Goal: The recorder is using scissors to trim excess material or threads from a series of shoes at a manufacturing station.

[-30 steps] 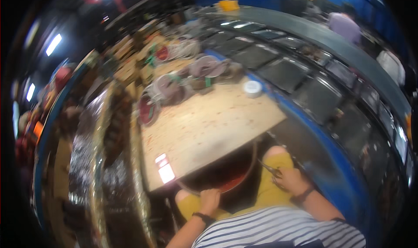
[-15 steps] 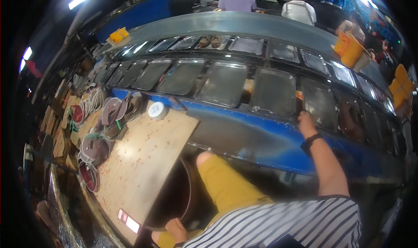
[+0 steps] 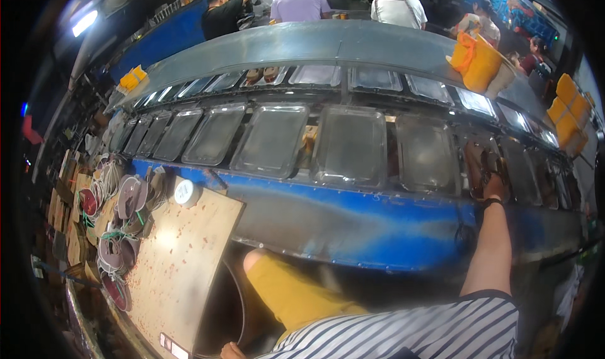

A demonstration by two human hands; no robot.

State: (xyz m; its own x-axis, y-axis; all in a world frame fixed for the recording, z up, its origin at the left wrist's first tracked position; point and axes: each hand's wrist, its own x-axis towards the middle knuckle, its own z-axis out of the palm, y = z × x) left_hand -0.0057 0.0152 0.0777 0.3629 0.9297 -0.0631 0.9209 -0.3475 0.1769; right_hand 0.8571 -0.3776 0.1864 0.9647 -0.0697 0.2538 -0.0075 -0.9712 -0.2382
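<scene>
My right hand [image 3: 495, 186] reaches to the conveyor on the right, its fingers closed around a brown shoe [image 3: 494, 167]. A second brown shoe [image 3: 474, 165] lies close beside it in the same tray. A dark band sits on my right wrist. Only a little of my left hand [image 3: 232, 351] shows at the lower edge, near the wooden table, and its fingers are mostly out of sight. Clear-rimmed trays [image 3: 350, 146] lie in a row along the conveyor, in front of my blue-sided edge [image 3: 403, 223].
On my left stands a wooden table [image 3: 189, 252] with reddish scraps, a white tub [image 3: 184, 193], a phone [image 3: 173, 346] and several mauve pieces with cords [image 3: 115, 255]. A yellow bag [image 3: 472, 63] hangs over the far ledge. Several people sit or stand beyond it.
My right hand has moved right along the conveyor to the brown shoes. The view has swung right, and my left hand has slipped mostly below the lower edge.
</scene>
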